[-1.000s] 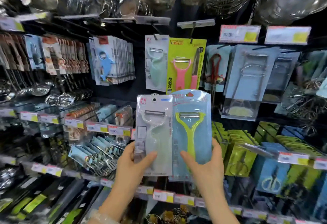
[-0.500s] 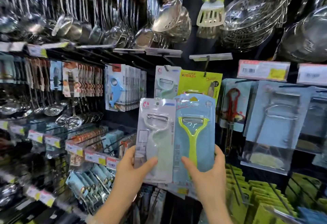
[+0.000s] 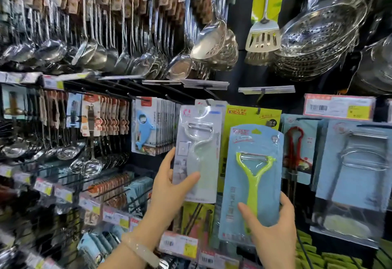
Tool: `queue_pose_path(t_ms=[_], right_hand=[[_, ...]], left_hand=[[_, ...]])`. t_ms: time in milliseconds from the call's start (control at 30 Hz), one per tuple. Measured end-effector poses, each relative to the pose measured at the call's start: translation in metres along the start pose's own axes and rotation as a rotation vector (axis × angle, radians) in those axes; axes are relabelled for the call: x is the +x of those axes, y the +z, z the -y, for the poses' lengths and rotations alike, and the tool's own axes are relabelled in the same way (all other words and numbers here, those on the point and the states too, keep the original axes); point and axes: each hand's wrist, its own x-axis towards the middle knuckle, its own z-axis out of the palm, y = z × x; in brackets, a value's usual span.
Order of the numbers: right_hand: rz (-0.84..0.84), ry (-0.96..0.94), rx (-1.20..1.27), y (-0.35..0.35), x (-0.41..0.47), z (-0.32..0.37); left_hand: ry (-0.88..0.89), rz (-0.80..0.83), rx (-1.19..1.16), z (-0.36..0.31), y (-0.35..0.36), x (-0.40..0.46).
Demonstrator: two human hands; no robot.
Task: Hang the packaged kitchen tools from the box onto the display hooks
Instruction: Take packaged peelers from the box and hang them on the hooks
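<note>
Both hands are raised in front of us at a shop display wall, apart from each other, each holding one packaged peeler. Our left hand (image 3: 169, 186) grips the lower part of a white peeler pack (image 3: 198, 152), thumb across its front and fingers behind it. The top of this pack sits at a black display hook (image 3: 209, 96), though we cannot tell whether it is threaded on. Our right hand (image 3: 273, 232) grips the bottom of a blue card holding a lime-green peeler (image 3: 253, 175), thumb on the front. This card is held just right of the white pack and lower. Behind both packs hangs a yellow-green packaged peeler set (image 3: 250, 116). Left of the white pack hangs a row of blue dolphin-shaped tools (image 3: 144, 128). Above it hang steel ladles (image 3: 127, 46), a slotted spatula (image 3: 263, 35) and stacked colanders (image 3: 318, 41).
</note>
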Motion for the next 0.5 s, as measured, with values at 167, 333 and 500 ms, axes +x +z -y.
queue_pose_path(t_ms=[167, 333, 500], right_hand=[[-0.045, -0.005, 0.014, 0.014, 0.002, -0.001], [-0.106, -0.015, 0.024, 0.025, 0.006, -0.004], [-0.141, -0.031, 0.034, 0.032, 0.005, -0.007]], left_hand=[[0.069, 0.048, 0.004, -0.004, -0.004, 0.036], [0.081, 0.085, -0.038, -0.004, 0.000, 0.053], [0.042, 0.107, -0.051, 0.007, 0.001, 0.061]])
